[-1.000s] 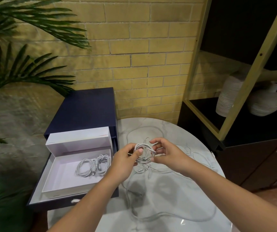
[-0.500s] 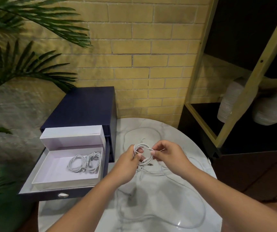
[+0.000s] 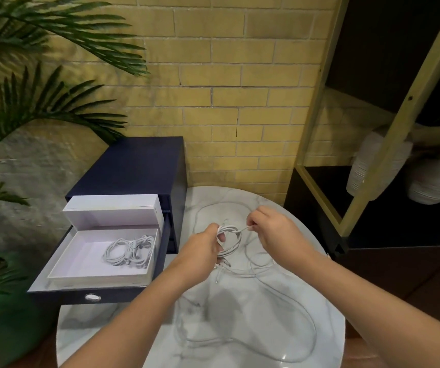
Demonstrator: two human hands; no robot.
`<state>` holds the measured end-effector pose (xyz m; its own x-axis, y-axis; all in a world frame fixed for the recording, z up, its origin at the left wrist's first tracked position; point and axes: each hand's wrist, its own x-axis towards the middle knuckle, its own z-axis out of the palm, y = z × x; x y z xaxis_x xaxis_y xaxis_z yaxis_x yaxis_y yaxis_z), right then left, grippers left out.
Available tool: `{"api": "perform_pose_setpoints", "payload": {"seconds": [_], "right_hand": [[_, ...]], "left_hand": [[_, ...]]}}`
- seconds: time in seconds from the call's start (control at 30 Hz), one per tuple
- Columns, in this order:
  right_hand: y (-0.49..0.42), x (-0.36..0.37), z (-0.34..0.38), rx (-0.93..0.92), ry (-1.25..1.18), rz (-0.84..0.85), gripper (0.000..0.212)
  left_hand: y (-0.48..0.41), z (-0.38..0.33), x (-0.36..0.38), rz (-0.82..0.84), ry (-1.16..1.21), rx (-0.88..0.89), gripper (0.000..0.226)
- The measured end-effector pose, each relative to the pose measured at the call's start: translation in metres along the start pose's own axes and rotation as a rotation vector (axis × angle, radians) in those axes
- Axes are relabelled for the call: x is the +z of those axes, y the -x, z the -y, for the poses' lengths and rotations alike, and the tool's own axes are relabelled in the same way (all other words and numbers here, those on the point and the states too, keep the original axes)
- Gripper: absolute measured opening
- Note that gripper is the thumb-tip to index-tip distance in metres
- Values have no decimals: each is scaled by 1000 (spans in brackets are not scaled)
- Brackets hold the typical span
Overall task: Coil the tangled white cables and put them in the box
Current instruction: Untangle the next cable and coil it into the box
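- White cable coil point(image 3: 230, 241), head view: held above the round marble table point(image 3: 253, 338), between the two hands.
- Left hand point(image 3: 201, 249): the fingers are curled round the left side of the coil, and one fingertip shows through the loop.
- Right hand point(image 3: 274, 231): the thumb and fingers pinch a short length of the same cable just right of the coil. The strand runs straight from the pinch to the top of the coil.
- Loose cable point(image 3: 308, 312): trails from below the coil and lies in wide loops on the table, between and beside the forearms.
- White box point(image 3: 94, 276): open, seated in the open navy drawer point(image 3: 62, 294), left of the left hand and apart from it. Its lid point(image 3: 112, 213) stands upright at the far edge.
- Coiled cables point(image 3: 130, 251): lie inside the box, toward its right wall.
- Dark shelf unit point(image 3: 389, 264): stands right of the table and carries a ribbed white vase point(image 3: 437, 181).
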<state>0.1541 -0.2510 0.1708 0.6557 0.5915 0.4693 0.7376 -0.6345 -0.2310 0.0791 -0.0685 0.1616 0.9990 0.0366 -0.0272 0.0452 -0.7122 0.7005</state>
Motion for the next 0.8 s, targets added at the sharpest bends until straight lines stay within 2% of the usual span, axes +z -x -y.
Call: {"api": "perform_pose_setpoints", "payload": {"seconds": [0.17,0.27,0.3,0.37,0.6,0.73,0.8], "right_hand": [[9,9,7,478,-658,7,7],[13,14,11,654,-977,70,10],[14,16,12,678,-1039,92,11],[16,18,14,688,-1073,103,15],[15,24,21,703,-1095,108,9],[10,32,32,660,-1110,47,13],[6,36,35,650,-1151,80,16]], "left_hand": [[6,-5,13,15,408,-60,20],[5,-6,21,26,547,-69,2],[5,-6,22,35,564,-66,7],[4,-6,23,57,566,-65,16],[3,7,26,72,514,-124,23],[0,19,22,3,418,-142,31],[-1,25,16,-40,406,-130,32]]}}
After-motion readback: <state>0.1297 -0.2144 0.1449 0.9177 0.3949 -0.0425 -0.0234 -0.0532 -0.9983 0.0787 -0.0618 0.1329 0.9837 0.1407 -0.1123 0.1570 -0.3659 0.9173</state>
